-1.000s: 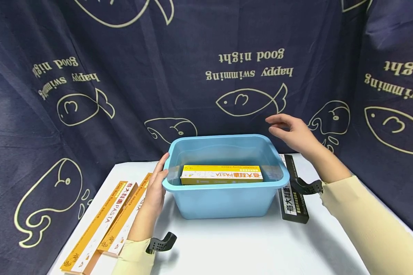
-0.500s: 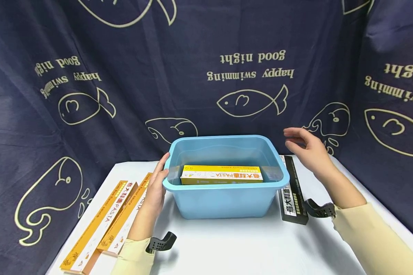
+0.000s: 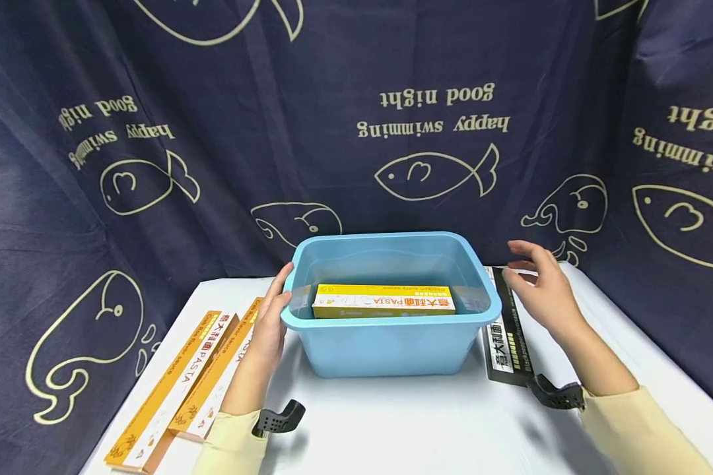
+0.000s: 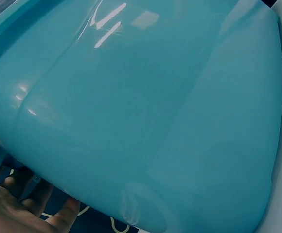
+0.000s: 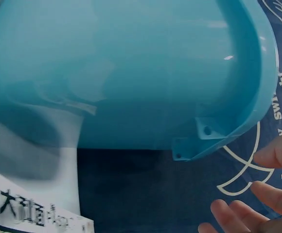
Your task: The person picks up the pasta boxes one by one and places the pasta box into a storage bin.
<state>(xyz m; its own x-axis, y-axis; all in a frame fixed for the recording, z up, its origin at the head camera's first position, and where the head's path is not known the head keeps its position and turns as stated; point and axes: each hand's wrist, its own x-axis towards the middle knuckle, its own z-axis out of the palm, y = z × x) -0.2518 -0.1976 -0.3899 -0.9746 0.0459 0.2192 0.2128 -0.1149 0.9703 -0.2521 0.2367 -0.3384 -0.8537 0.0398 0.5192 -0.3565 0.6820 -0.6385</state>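
Observation:
A light blue plastic bin point(image 3: 386, 346) stands mid-table, with a yellow and white pasta box point(image 3: 386, 302) lying inside. My left hand point(image 3: 266, 330) rests against the bin's left side at the rim, fingers fairly straight; the left wrist view shows its fingertips by the bin's wall point(image 4: 141, 111). To the right of the bin lies a black pasta box point(image 3: 517, 336), partly hidden behind the bin and my right wrist. My right hand point(image 3: 549, 293) hovers just above and right of this box's far end, fingers loosely bent and holding nothing. In the right wrist view, the box's white printed side point(image 5: 31, 208) shows.
Two orange and white pasta boxes, one nearer the edge point(image 3: 169, 389) and one beside it point(image 3: 214, 376), lie slanted at the table's left. A dark blue cloth point(image 3: 309, 119) with fish drawings hangs behind and around the white table point(image 3: 404, 422).
My right hand has moved right and down, from beside the bin's far right corner to near the black pasta box. The left hand and the bin have stayed in place.

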